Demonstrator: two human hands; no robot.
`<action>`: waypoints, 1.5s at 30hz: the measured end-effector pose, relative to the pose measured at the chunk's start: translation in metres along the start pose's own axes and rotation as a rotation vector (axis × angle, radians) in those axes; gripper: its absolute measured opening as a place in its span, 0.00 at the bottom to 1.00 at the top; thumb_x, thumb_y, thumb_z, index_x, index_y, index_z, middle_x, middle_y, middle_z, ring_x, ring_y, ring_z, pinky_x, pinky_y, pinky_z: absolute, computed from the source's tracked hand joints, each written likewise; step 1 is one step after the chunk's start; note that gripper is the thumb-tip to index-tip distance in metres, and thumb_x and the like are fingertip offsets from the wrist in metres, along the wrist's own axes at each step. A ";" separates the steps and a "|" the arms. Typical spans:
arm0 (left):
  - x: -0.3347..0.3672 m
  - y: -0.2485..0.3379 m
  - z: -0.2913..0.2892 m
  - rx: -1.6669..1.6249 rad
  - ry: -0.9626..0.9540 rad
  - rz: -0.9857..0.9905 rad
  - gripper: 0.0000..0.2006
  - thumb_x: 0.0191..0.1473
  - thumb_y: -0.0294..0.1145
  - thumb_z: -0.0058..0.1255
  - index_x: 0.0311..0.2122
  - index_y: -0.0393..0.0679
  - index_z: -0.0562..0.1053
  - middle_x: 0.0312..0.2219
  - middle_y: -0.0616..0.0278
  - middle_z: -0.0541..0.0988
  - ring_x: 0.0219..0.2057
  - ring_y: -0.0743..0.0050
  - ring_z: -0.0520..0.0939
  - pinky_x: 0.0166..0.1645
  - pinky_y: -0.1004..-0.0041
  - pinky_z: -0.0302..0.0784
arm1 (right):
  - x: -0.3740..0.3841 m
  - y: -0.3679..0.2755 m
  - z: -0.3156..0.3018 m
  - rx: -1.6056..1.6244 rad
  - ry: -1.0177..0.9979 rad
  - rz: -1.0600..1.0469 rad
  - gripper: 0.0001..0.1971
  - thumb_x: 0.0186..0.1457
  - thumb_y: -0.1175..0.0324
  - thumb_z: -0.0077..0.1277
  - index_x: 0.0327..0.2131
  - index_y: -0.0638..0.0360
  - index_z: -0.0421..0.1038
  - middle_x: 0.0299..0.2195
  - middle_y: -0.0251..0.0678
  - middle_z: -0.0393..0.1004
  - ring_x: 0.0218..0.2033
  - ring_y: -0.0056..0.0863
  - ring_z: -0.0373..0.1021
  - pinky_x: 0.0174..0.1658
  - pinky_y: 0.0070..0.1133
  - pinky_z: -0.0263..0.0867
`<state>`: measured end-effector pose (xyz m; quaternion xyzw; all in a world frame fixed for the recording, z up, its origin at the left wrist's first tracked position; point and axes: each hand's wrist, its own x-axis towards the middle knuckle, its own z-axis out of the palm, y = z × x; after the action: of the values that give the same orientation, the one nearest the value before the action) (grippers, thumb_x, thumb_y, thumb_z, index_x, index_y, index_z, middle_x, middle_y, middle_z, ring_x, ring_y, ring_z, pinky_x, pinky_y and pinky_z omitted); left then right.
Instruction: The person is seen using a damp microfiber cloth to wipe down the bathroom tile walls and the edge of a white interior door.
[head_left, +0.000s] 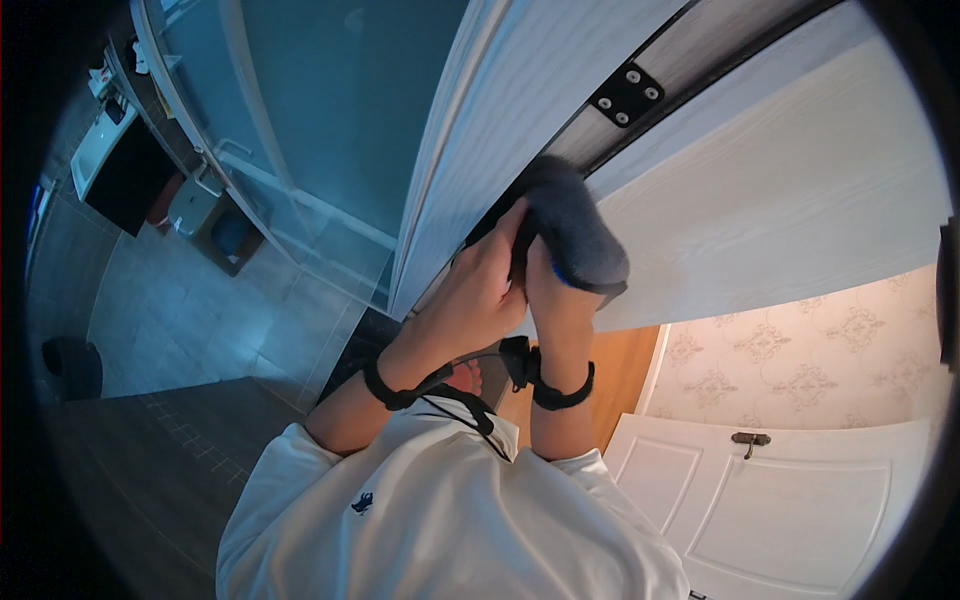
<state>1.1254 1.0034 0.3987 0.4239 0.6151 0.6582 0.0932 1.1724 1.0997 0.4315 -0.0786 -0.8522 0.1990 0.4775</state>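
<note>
Likely step: fitting grey cloth (583,228) over right hand (550,277), below the hinge (628,95); its fingers hidden, can't tell state; left hand (487,272) curled alongside, pinch unclear; next probably calls for snugging cloth.

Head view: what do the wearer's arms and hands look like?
Short white sleeves, forearms bare. A black strap circles the left wrist, a matching one the right; a small black box sits on the right strap's inner side. Thin dark cable between the straps. Left hand ungloved; right hand mostly hidden.
</note>
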 end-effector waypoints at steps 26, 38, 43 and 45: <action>-0.007 -0.028 -0.001 0.017 0.120 0.017 0.28 0.43 0.15 0.40 0.55 0.34 0.56 0.36 0.37 0.72 0.37 0.43 0.76 0.41 0.69 0.70 | 0.000 0.002 0.007 -0.052 -0.104 -0.093 0.14 0.32 0.77 0.49 0.30 0.55 0.71 0.23 0.42 0.70 0.22 0.43 0.68 0.25 0.29 0.63; -0.012 -0.047 0.010 -0.015 0.183 0.111 0.26 0.49 0.18 0.41 0.55 0.36 0.56 0.44 0.41 0.71 0.46 0.57 0.74 0.47 0.72 0.67 | -0.006 -0.004 0.002 0.006 -0.142 -0.040 0.13 0.36 0.79 0.45 0.30 0.58 0.72 0.21 0.45 0.70 0.22 0.45 0.67 0.28 0.30 0.64; -0.017 -0.030 0.008 -0.038 0.188 0.062 0.24 0.52 0.25 0.43 0.55 0.36 0.57 0.45 0.47 0.70 0.47 0.64 0.71 0.50 0.72 0.64 | -0.008 -0.008 0.002 -0.003 -0.178 -0.019 0.12 0.35 0.77 0.48 0.29 0.57 0.71 0.23 0.45 0.70 0.22 0.44 0.68 0.26 0.31 0.65; -0.012 -0.024 0.009 -0.034 0.215 0.095 0.24 0.49 0.21 0.42 0.54 0.35 0.57 0.43 0.43 0.71 0.47 0.59 0.73 0.47 0.72 0.67 | -0.002 -0.006 -0.002 0.136 -0.084 0.057 0.11 0.37 0.76 0.47 0.29 0.58 0.71 0.22 0.45 0.70 0.23 0.44 0.68 0.27 0.31 0.64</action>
<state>1.1294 1.0081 0.3715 0.3780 0.5895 0.7139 0.0028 1.1754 1.0938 0.4334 -0.0620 -0.8534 0.2729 0.4398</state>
